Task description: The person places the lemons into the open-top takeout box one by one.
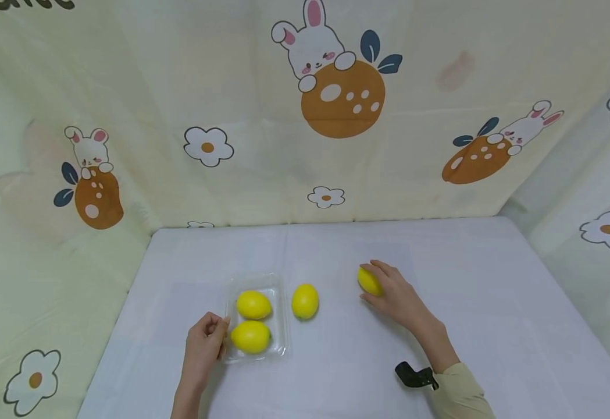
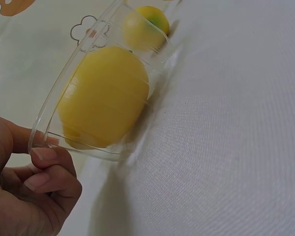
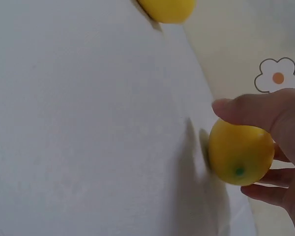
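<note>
A clear plastic tray [image 1: 279,349] with two yellow lemons in it, a rear lemon [image 1: 253,305] and a front lemon [image 1: 250,337], sits left of the table's middle. My left hand [image 1: 205,342] pinches the tray's left rim between thumb and curled fingers; the left wrist view shows this rim [image 2: 38,129] up close. Just right of the tray a third lemon [image 1: 305,301] lies on the cloth. Farther right, my right hand [image 1: 396,294] has its thumb and fingers curled round another lemon [image 3: 241,153], which appears at or just above the table.
A white cloth [image 1: 336,372] covers the table. Behind it hangs a cream curtain [image 1: 252,87] printed with rabbits and flowers, which continues down both sides. A black device [image 1: 413,375] juts out beside the right sleeve [image 1: 462,390].
</note>
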Demonstrator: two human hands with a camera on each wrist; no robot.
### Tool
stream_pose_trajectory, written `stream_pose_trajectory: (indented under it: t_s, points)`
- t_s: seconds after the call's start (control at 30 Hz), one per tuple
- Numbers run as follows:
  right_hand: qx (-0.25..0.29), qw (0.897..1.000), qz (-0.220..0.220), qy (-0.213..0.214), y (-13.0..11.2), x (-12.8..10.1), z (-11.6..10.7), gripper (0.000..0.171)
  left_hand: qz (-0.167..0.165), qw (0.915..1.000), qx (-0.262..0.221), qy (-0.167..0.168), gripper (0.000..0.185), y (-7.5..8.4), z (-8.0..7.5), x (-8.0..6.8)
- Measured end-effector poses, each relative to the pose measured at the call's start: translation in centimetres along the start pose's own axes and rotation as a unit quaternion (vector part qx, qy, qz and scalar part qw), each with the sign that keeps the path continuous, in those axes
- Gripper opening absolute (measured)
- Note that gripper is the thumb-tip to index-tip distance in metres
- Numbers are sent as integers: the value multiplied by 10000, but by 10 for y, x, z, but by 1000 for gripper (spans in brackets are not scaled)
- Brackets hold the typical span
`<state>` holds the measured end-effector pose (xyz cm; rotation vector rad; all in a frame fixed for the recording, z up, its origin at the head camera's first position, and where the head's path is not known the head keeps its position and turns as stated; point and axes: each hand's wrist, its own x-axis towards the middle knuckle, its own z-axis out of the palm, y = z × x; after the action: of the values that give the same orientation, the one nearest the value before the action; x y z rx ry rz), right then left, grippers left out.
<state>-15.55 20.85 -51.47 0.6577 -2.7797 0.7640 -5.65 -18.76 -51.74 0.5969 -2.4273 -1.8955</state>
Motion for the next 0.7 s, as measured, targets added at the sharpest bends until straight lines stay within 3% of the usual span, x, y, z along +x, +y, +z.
stream_pose_trajectory:
  t_s: [0.7]
  points:
    - [184, 9988, -224, 386, 10, -1, 10, 58, 50, 10000, 40, -6, 21, 1, 0, 0]
